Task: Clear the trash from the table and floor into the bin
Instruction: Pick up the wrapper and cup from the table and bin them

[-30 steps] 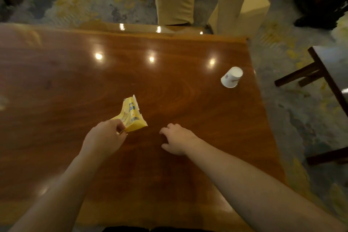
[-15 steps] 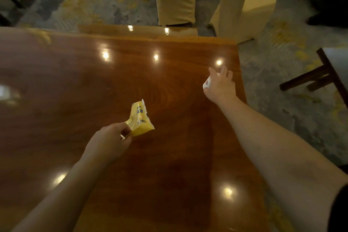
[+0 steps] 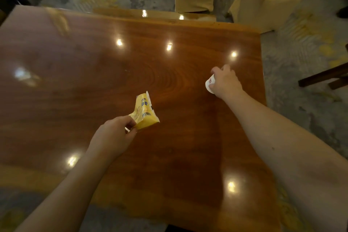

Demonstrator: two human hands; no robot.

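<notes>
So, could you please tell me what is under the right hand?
A white paper cup, gripped by the right hand over the wooden table. Only its left end shows; the rest, and whether it touches the table, is hidden.

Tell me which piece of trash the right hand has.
The white paper cup, gripped by the right hand near the table's right edge; the yellow wrapper is in the left hand.
</notes>
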